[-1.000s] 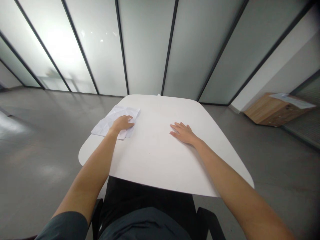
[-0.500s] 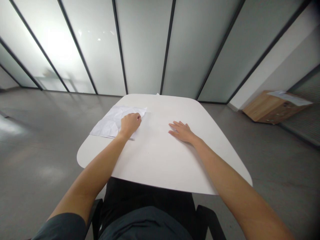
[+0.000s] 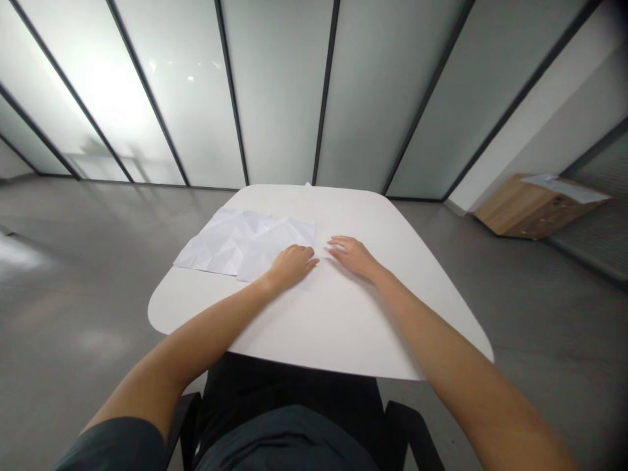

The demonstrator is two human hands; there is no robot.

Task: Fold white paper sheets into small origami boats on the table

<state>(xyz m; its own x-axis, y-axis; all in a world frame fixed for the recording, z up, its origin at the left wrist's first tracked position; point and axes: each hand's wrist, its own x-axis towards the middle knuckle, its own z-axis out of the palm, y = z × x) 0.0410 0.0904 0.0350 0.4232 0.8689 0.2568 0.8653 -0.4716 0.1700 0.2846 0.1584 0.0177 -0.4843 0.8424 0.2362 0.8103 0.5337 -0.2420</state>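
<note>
A creased white sheet of paper (image 3: 260, 252) lies over another crumpled white sheet (image 3: 209, 245) on the left half of the white table (image 3: 343, 327). At the right edge of the upper sheet is my left hand (image 3: 293, 265), fingers bent, with that edge at its fingertips and thumb. The hand covers part of the sheet's near right corner. My right hand (image 3: 354, 257) holds nothing. Its fingers are apart and point left toward my left hand, a short gap from the paper, low over the tabletop.
Frosted glass panels (image 3: 275, 91) stand behind the table. A wooden cabinet (image 3: 530, 206) with something pale on top is on the right by the wall. A small white tip (image 3: 308, 184) shows at the table's far edge. Black chair armrests flank my lap.
My left hand has moved right and nearer to me, and the upper sheet has slid right with it, spreading over more table. My right hand has shifted slightly left, its fingers lifting a little.
</note>
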